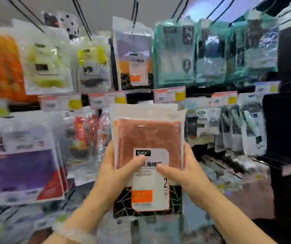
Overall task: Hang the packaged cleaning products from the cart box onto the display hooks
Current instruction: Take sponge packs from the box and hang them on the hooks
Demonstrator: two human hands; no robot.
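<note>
I hold a clear packet with a reddish-brown sponge cloth (148, 136) upright in front of the display, centre of view. My left hand (118, 169) grips its lower left edge, thumb across the white label. My right hand (183, 171) grips the lower right edge, thumb also on the label. More packets seem stacked behind the front one. Above it, a matching packet with a grey cloth (133, 55) hangs on a black display hook (135, 13). The cart box is out of view.
Hanging goods fill the wall: orange and yellow-green packs at upper left, teal cloth packs (174, 53) at upper right, a purple cloth pack (23, 161) at lower left, brush packs (250, 127) at right. Price tags (169, 94) line the rail. Bare black hooks stick out along the top.
</note>
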